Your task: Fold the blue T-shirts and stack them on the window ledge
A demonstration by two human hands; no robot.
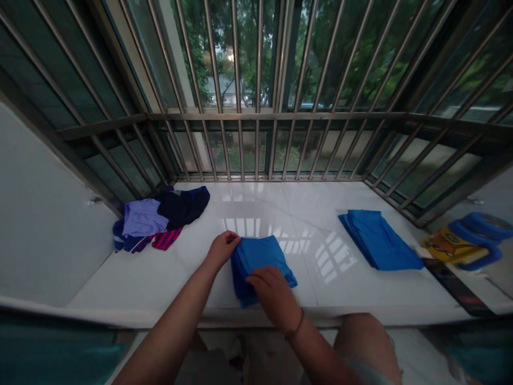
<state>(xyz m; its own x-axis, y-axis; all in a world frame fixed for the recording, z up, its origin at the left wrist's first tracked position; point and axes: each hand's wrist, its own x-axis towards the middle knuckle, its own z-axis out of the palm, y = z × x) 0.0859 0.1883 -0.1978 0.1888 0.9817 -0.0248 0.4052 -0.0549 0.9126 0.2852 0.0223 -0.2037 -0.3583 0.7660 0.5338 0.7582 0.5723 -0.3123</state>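
A folded piece of blue cloth (262, 254), perhaps a garment, lies on the white sill near its front edge. My left hand (222, 250) pinches its far left corner between thumb and fingers. Over the near left part of the cloth, my right hand (274, 294) has its fingers closed on the edge of a layer. Darker blue layers show below that edge on the left. What is inside the folds is hidden. A dark band circles my right wrist.
On the left lies a heap of clothes (146, 216), lilac, navy and red-striped. Another folded blue cloth (387, 240) rests at the right, beside a blue and yellow tub (452, 246) and a dark flat box (460, 289). Metal window bars (258, 116) stand along the back.
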